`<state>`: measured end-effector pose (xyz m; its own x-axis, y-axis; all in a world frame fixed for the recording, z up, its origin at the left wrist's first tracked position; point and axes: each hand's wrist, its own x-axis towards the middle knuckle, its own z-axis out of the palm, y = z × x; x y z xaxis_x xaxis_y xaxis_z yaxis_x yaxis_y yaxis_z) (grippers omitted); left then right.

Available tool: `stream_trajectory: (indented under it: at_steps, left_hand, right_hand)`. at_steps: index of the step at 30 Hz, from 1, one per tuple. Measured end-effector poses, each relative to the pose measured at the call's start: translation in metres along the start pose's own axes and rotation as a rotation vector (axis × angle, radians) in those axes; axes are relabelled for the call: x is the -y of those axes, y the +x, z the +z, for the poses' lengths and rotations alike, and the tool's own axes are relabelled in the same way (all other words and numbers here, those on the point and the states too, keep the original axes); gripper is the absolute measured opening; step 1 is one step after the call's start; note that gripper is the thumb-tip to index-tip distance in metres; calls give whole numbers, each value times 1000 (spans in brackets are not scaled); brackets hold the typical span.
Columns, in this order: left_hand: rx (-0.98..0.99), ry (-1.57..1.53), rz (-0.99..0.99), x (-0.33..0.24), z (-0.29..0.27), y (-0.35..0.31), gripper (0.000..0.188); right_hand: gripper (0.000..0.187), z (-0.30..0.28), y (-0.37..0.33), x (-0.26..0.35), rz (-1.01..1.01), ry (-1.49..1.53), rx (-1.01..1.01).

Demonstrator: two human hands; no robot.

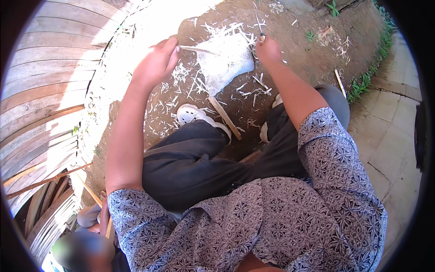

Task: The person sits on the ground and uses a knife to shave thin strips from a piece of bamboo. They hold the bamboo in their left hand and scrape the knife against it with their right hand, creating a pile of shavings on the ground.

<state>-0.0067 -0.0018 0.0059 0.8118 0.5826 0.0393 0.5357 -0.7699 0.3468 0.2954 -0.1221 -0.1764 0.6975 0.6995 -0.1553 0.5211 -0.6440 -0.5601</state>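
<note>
A pale strip (188,47) is pinched at its end in the L hand (156,63), approx. 11 o'clock, & is led onto a white cloth (229,70) at 12; whether it's a separate strip or the cloth's own corner pulled out can't be told at this res. A knife (258,21) is gripped by its handle in the closed R hand (269,51), approx. 1 o'clock, w/ blade pointed to 12, i.e. away from the trousered legs (190,152), prob. for safety.

The hands are set wide apart, w/ the cloth btwn them, prob. so the edge is well clear of the L hand. Shavings (183,72) are strewn on & around the cloth, over bare soil (344,25). A wooden stick (225,118) is laid from the cloth's lower edge, slanted to 5 o'clock btwn white clogs (192,114), presumably for easy reach. Another person (84,251) is seen at 8 o'clock, well apart.
</note>
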Motion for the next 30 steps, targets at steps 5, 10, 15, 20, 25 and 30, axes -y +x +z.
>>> stream_trajectory:
  at_steps: [5,10,15,20,25,30]
  left_hand:
    - [25,51,-102,-21,-3,7,18]
    - [23,150,-68,-24,2,8,20]
    - [24,217,-107,-35,5,19,22]
    - [35,245,-105,-34,2,22,22]
    - [-56,241,14,-32,11,27,21]
    - [-83,250,35,-29,14,23,20]
  right_hand:
    - [36,9,-13,40,-158,208,-34]
    - [41,-3,-25,67,-3,391,455]
    - [37,-22,-72,92,-216,474,340]
    - [33,-89,-94,134,-419,592,152]
    - [28,-42,-91,82,-315,318,406]
    - [27,-77,-89,129,-483,642,67]
